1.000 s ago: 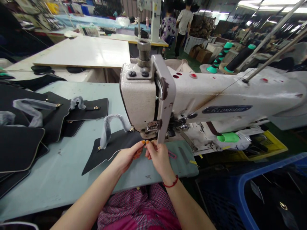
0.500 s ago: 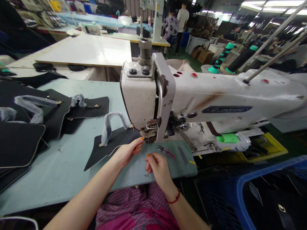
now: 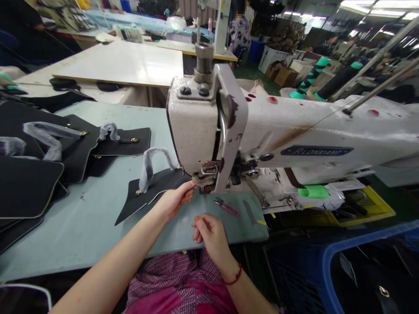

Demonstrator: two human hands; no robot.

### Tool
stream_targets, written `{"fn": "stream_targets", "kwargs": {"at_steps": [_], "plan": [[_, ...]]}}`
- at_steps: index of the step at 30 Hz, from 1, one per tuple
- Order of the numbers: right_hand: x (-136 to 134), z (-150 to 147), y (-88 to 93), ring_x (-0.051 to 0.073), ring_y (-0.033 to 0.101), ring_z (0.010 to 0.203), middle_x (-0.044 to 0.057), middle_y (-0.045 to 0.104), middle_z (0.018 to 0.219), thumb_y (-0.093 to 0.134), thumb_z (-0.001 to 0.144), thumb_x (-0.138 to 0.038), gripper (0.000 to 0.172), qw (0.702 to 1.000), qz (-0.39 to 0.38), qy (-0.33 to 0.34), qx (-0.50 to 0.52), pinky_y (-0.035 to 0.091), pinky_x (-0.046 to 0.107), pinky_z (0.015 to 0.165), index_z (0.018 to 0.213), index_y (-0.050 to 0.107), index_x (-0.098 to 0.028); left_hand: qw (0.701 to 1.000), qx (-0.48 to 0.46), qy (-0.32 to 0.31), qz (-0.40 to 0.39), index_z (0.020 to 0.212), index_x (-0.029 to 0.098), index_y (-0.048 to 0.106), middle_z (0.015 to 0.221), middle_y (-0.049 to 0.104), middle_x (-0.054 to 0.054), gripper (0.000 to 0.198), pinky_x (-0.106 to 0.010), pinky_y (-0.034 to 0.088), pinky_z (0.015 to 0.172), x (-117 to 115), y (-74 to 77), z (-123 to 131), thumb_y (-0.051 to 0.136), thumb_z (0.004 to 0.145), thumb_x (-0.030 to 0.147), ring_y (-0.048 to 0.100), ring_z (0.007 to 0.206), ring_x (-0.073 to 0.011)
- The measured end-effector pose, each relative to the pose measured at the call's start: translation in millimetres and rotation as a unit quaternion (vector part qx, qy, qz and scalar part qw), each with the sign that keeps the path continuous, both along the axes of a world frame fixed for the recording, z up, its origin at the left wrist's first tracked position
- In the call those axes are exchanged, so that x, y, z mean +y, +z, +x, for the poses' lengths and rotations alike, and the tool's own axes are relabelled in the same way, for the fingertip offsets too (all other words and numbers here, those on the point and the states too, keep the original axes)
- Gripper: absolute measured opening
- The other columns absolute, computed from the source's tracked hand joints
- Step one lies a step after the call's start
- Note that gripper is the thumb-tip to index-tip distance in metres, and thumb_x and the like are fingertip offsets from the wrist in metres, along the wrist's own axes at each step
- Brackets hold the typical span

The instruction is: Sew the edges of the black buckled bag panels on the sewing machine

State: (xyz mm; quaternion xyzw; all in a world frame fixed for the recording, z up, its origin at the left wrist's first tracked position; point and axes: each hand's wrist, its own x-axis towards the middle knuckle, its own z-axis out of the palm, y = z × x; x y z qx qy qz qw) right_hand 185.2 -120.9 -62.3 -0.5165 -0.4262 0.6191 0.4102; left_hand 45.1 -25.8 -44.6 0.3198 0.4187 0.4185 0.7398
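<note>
A white industrial sewing machine point(image 3: 294, 135) stands on the pale green table point(image 3: 81, 235). A black bag panel point(image 3: 147, 192) with a wrapped grey handle point(image 3: 149, 163) lies under the machine's head. My left hand point(image 3: 173, 198) rests at the panel's edge by the presser foot, fingers pinched together there. My right hand point(image 3: 207, 231) sits lower on the table near its front edge, fingers curled in a pinch; whether a thread is in them is too fine to make out. Small pink thread snips point(image 3: 227, 206) lie just right of my hands.
Several black bag panels point(image 3: 29, 183) with wrapped handles are stacked at the left. A blue crate point(image 3: 360, 248) with dark pieces stands at the lower right, a yellow tray point(image 3: 376, 207) behind it. Thread cones point(image 3: 306, 78) sit behind the machine. A person stands far back.
My right hand has drawn away from the needle area, down toward the table's front edge. My left hand stays at the panel by the presser foot. The snips are now uncovered.
</note>
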Motion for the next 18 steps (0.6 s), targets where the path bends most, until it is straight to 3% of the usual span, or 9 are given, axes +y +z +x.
{"fn": "stream_targets", "kwargs": {"at_steps": [5,18], "plan": [[-1,1,-0.2,0.006,0.046,0.042,-0.002,0.055,0.050,0.055,0.087,-0.050,0.040,1.000,-0.008,-0.005,0.011,0.037,0.016,0.044,0.072,0.061,-0.013,0.999,-0.006,0.043,-0.010,0.065,0.014,0.058,0.051,0.038,0.007,0.028,-0.020,0.027,0.046,-1,0.5,5,0.067,0.075,0.037,0.030,0.048,-0.0068],[-9,3,-5.2,0.007,0.046,0.042,-0.002,0.055,0.050,0.053,0.090,-0.045,0.037,1.000,-0.011,0.005,0.019,0.036,0.017,0.044,0.072,0.060,-0.013,0.991,-0.017,0.134,-0.003,0.058,0.015,0.053,0.049,0.036,0.007,0.037,-0.019,0.026,0.045,-11,1.6,21,0.071,0.073,0.044,0.028,0.047,-0.0066]]}}
